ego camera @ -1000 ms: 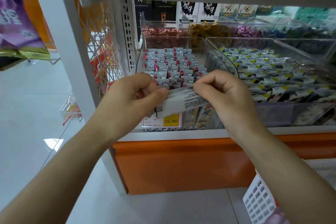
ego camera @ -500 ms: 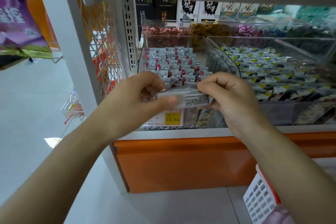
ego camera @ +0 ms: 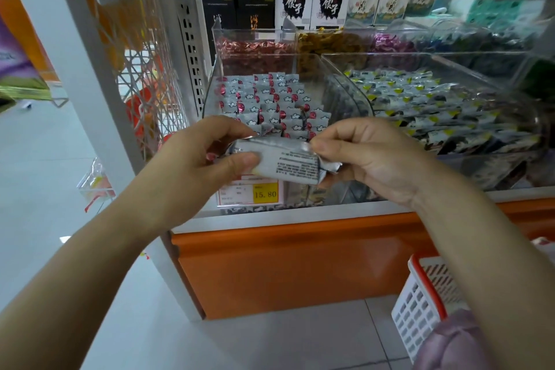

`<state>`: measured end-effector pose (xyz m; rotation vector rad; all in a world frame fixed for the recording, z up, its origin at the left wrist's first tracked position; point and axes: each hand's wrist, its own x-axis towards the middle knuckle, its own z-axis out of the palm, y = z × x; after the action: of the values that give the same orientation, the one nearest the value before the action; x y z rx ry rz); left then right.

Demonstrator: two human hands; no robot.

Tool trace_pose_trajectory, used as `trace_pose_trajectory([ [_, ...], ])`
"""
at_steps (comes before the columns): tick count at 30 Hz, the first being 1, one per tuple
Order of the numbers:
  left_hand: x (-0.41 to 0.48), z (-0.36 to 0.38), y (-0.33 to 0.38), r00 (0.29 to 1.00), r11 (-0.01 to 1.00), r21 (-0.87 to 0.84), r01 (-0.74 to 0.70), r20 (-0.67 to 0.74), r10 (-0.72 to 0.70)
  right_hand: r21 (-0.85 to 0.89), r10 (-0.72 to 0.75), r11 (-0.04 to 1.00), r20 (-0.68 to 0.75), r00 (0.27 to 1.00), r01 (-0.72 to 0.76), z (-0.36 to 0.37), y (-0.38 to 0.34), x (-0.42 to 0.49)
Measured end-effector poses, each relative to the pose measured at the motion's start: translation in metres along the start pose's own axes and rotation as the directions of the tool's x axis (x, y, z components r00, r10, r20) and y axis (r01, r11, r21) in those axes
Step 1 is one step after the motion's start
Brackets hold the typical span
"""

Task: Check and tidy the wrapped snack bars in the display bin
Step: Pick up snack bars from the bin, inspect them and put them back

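Note:
A silver wrapped snack bar point(ego camera: 288, 164) with small black print faces me, held level in front of the shelf. My left hand point(ego camera: 195, 165) pinches its left end between thumb and fingers. My right hand point(ego camera: 369, 159) pinches its crimped right end. Just behind the hands stands the clear display bin point(ego camera: 214, 81), filled with several rows of upright silver bars with red and cloud marks point(ego camera: 270, 102). The bin's front wall is mostly hidden by my hands.
A second clear bin point(ego camera: 333, 64) to the right holds black, white and yellow packets. A yellow price tag point(ego camera: 265, 194) reads 15.80. White shelf post point(ego camera: 90, 69) on the left, orange base panel point(ego camera: 285, 264) below, white basket with red rim point(ego camera: 420, 306) at lower right.
The bar has turned from tilted to level and sits slightly higher. The view has drawn a little closer to the shelf. Both hands keep their hold on the bar's ends.

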<state>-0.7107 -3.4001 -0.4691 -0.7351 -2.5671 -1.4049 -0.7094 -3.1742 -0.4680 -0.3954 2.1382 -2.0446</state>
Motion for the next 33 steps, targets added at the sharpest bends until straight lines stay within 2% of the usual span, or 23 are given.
trace_pose_trajectory([
  [3, -0.001, 0.001, 0.002, 1.0, 0.999, -0.033, 0.002, -0.016, -0.003, 0.018, -0.009, 1.0, 0.005, 1.0, 0.009, 0.0, 0.002, 0.0],
  [6, -0.001, 0.002, 0.003, 0.999, 1.0, -0.009, -0.001, -0.05, 0.001, 0.039, -0.033, 0.999, -0.075, 0.997, 0.036, 0.003, 0.007, 0.002],
  [9, 0.0, 0.001, 0.001, 0.989, 0.998, 0.058, 0.028, -0.146, -0.02, 0.079, -0.054, 0.995, -0.128, 0.99, 0.064, 0.007, 0.011, 0.004],
  [11, 0.0, 0.001, -0.002, 0.977, 0.994, 0.093, 0.054, -0.209, -0.033, 0.097, -0.08, 0.991, -0.093, 0.992, 0.089, 0.009, 0.011, 0.004],
  [15, 0.0, 0.005, -0.002, 0.963, 0.994, 0.074, 0.076, -0.264, -0.054, -0.051, -0.159, 0.987, -0.106, 0.982, 0.154, 0.01, 0.013, 0.004],
  [17, 0.0, 0.006, -0.001, 0.965, 0.996, -0.014, 0.093, -0.246, -0.094, -0.004, -0.182, 0.983, -0.143, 0.973, 0.184, 0.013, 0.015, 0.006],
  [20, 0.002, 0.003, 0.001, 0.969, 0.975, -0.192, 0.112, -0.199, -0.15, 0.107, -0.141, 0.981, -0.189, 0.972, 0.163, 0.017, 0.014, 0.007],
  [24, 0.002, 0.003, 0.003, 0.97, 0.951, -0.28, 0.135, -0.159, -0.184, 0.182, -0.057, 0.979, -0.207, 0.977, 0.096, 0.019, 0.012, 0.004],
  [26, 0.002, 0.005, 0.003, 0.969, 0.962, -0.236, 0.14, -0.165, -0.182, 0.218, -0.005, 0.975, -0.195, 0.981, 0.048, 0.02, 0.011, 0.003],
  [30, 0.001, 0.007, 0.002, 0.971, 0.994, -0.032, 0.1, -0.215, -0.104, 0.277, 0.041, 0.961, -0.164, 0.986, 0.006, 0.018, 0.008, 0.003],
  [33, 0.009, 0.004, -0.004, 0.951, 0.988, 0.137, 0.069, -0.307, -0.023, 0.208, -0.006, 0.976, -0.255, 0.967, 0.061, 0.014, 0.008, 0.006],
])
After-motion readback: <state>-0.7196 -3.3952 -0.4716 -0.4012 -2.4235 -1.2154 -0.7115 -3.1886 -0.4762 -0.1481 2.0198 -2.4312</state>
